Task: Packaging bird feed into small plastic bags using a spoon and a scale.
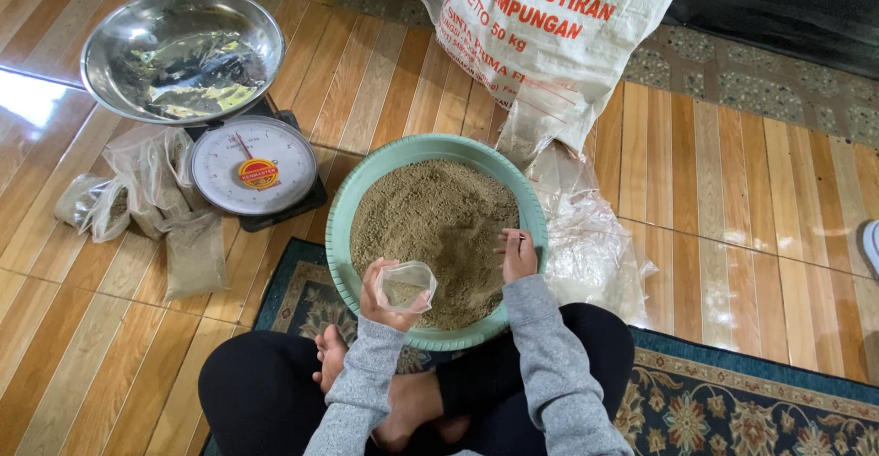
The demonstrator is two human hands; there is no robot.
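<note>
Small clear plastic bag point(406, 286), its mouth open and a little brown granular feed inside, sits in the left hand point(385, 298), whose grip is closed around the bag's sides, above the near rim of a round green basin point(341, 201). The right hand point(518, 255) rests on the feed point(430, 218) in the basin, fingers curled into it; its grip holds nothing I can make out. Beside the basin stand a dial scale point(254, 165) with a steel pan point(183, 51), filled bags point(156, 204) and a white sack point(549, 26) on the wooden floor point(751, 190).

Pale green basin point(341, 227) holds grey-brown granules point(430, 218); above it, a white sack point(549, 26) with red lettering; left of it, a silver scale pan point(183, 53); beneath, a dark floral rug point(732, 401).
</note>
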